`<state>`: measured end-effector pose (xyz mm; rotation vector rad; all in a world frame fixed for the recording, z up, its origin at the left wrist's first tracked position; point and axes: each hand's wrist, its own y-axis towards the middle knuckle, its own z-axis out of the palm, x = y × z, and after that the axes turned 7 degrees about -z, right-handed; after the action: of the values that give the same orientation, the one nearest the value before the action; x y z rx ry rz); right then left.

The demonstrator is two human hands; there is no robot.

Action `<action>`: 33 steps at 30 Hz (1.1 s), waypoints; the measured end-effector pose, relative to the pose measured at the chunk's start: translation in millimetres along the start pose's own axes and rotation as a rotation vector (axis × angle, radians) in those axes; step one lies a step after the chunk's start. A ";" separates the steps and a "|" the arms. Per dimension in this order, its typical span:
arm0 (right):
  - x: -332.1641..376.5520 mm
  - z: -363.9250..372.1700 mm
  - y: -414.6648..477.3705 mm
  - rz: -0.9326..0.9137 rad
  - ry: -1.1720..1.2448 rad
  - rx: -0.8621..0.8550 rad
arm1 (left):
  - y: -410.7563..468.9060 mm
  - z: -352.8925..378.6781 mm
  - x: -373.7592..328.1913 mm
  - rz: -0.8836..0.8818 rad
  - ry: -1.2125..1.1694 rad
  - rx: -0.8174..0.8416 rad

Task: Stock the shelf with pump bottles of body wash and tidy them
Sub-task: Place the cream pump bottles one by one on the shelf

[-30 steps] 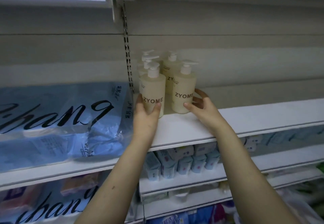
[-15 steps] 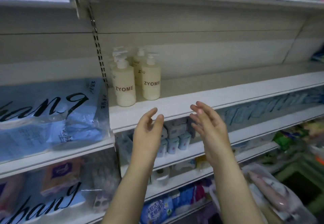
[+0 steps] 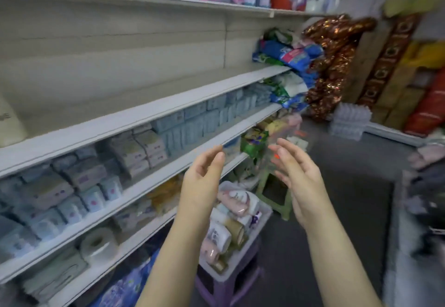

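**Both hands empty in front of a long bare shelf**

The white shelving unit [image 3: 134,39] runs along the left wall and takes up most of what I can see. Its middle shelf [image 3: 168,104] is bare along nearly its whole length. At the far right end, crumpled blue and green bags [image 3: 289,54] are heaped on it.

The shelf below is packed with pale blue tissue packs [image 3: 192,124] standing in rows. Lower again there are more wrapped packs and one toilet roll [image 3: 98,244] lying with its core facing out.

The person's bare forearms reach up from the bottom of the view. The left hand [image 3: 201,186] and right hand [image 3: 301,184] are raised in the air with the palms turned towards each other. The fingers are loosely straight and a little spread. Neither hand has hold of anything or touches the shelves, and they are well apart.

Under the hands, on the floor beside the shelving, a purple stool [image 3: 224,290] carries a white tray [image 3: 225,276]. Pink, white and gold bottles [image 3: 231,225] lie on their sides in it. A green stool [image 3: 285,207] stands just beyond.

One cream body wash bottle [image 3: 9,124] stands on the bare shelf at the far left edge. Only its lower body shows, and it is well away from both hands.
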<state>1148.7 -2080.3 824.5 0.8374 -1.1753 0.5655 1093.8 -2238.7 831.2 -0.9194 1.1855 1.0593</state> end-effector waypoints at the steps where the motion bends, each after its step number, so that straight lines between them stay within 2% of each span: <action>1: 5.2 -22.9 -0.1 -0.007 -0.009 -0.043 | -1.9 21.4 2.5 -0.003 -0.003 0.043; 8: 20.8 -142.1 -21.8 -0.016 -0.068 -0.326 | -15.6 136.5 25.4 -0.034 -0.007 0.285; 15: 8.1 -197.9 -11.2 0.028 -0.094 -0.471 | 5.2 196.8 60.5 -0.148 -0.018 0.393; 20: -13.7 -209.6 39.5 0.059 -0.125 -0.464 | 57.0 220.9 76.1 -0.203 -0.073 0.359; 28: -56.7 -206.6 174.2 0.094 -0.176 -0.367 | 179.4 247.9 101.6 -0.274 -0.127 0.256; 33: -76.7 -219.0 221.9 0.116 -0.162 -0.397 | 230.6 277.0 98.8 -0.274 -0.095 0.282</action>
<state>1079.0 -1770.3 778.2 0.4831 -1.4330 0.3444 948.2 -1899.2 774.3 -0.7754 1.0625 0.6878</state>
